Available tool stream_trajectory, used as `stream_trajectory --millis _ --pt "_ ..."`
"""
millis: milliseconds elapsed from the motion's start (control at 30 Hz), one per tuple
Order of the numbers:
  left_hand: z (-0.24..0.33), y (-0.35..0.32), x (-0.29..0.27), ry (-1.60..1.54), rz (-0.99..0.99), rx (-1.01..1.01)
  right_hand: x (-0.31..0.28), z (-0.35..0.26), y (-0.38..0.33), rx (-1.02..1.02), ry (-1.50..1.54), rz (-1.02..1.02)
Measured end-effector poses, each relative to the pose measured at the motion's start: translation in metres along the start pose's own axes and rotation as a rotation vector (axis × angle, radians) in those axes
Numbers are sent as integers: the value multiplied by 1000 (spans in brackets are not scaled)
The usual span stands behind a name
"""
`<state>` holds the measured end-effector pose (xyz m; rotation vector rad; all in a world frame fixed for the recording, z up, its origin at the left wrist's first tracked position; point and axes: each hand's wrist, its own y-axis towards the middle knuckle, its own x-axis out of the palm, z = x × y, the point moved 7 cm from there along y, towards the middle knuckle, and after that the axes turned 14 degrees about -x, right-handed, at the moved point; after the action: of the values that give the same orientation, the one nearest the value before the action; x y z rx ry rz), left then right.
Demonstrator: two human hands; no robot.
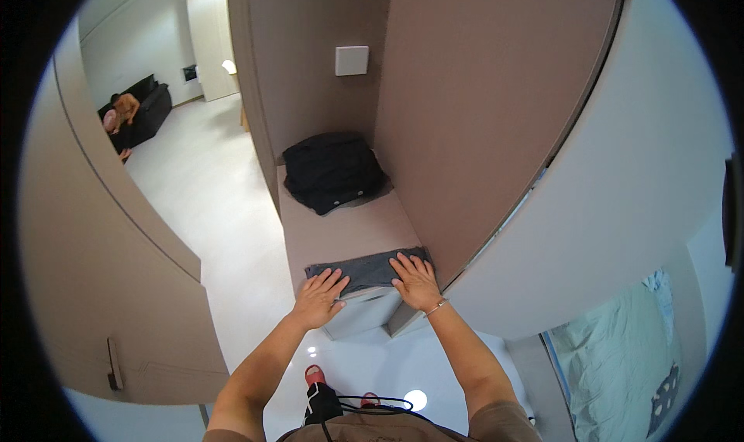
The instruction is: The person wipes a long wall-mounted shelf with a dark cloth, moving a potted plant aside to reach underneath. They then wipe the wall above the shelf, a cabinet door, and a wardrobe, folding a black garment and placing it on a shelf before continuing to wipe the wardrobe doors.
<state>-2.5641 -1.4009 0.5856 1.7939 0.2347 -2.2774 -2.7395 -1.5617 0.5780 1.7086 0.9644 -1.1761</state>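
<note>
A dark grey folded cloth lies as a long strip along the front edge of the wardrobe shelf. My left hand rests on its left end, fingers stretched out and thumb apart. On the right end lies my right hand, also flat with its fingers spread and a thin bracelet at the wrist. Neither hand grips the cloth. Farther back on the shelf sits a black folded garment with small round fasteners at its front edge.
A square white plate is on the wardrobe's back wall. Open doors stand left and right. A bed lies at lower right. Through the doorway, a person sits on a black sofa.
</note>
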Motion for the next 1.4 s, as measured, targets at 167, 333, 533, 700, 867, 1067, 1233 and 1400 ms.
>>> stream_trajectory --millis 167,333,533,700,867,1067,1233,1400 --pt "-13 -34 -2 10 2 -59 7 -38 5 -106 -79 54" --pt "-23 -52 -1 -17 -32 -48 -1 -35 -5 -205 40 -11" --pt "-38 -39 0 -69 -22 -54 7 -43 5 -91 11 -78" --pt "-82 -3 -11 -171 -64 -150 21 -44 60 -89 27 -62" --pt "-76 26 -9 -112 -96 -111 15 -10 74 -1 7 -134" --pt "-31 -15 3 -66 30 14 3 -15 23 17 -26 51" --pt "-22 -21 -9 -66 139 106 -5 -26 -2 17 -78 136" --pt "-28 -27 -7 -60 192 111 -7 -39 -5 -26 -53 261"
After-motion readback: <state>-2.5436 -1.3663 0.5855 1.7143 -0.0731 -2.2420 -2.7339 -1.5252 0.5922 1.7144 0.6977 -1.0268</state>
